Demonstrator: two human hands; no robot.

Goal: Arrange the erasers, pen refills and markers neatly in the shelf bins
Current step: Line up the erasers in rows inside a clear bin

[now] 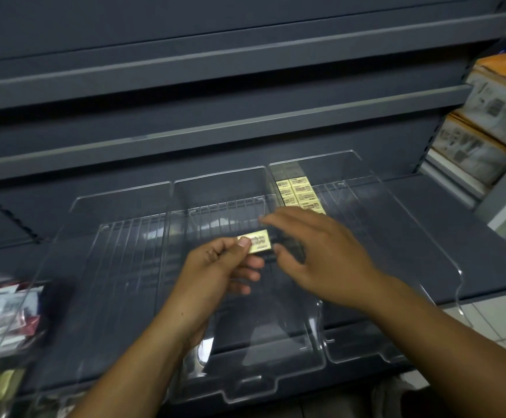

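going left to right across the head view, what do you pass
red and white packets → left hand → eraser pinched in it → right hand → cardboard boxes, higher up. The stacked erasers overlap the right hand, so they are left out.

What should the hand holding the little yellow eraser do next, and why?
Probably pass the eraser to the open right hand, which hovers just beside it. The left hand pinches it by one end, and the neat eraser rows lie in the right bin, nearer the right hand.
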